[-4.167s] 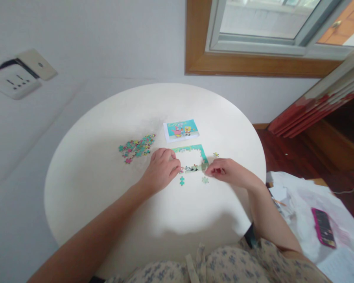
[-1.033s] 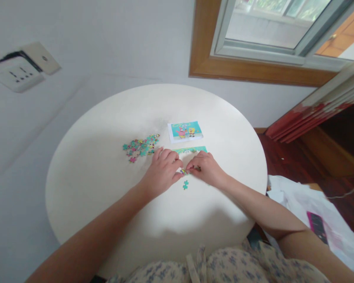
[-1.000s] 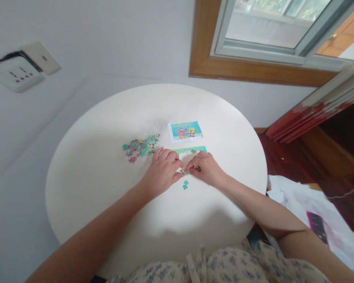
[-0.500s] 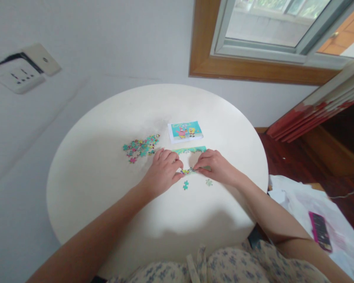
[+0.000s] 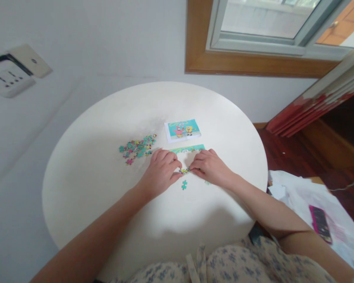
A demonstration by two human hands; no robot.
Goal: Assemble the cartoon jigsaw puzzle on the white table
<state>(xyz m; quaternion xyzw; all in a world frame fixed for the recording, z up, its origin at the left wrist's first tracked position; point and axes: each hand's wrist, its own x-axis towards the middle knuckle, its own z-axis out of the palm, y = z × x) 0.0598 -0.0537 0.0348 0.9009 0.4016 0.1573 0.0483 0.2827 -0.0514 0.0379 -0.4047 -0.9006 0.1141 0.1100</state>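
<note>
Small joined jigsaw puzzle pieces lie between my two hands, yellow and multicoloured. My left hand pinches their left end between thumb and fingers. At the right end, the fingertips of my right hand are closed on the same pieces. Just beyond my hands is an assembled teal puzzle strip, partly covered by them. A single teal puzzle piece lies nearer to me. A pale green piece shows only in part beside my right hand.
A heap of loose puzzle pieces lies left of my hands on the round white table. Behind the strip is a picture card with cartoon figures. Right of the table, a pink-edged phone rests on white sheeting.
My right hand has shifted slightly left, closer to my left hand, and now covers most of the pale green piece. The whole view has moved a little.
</note>
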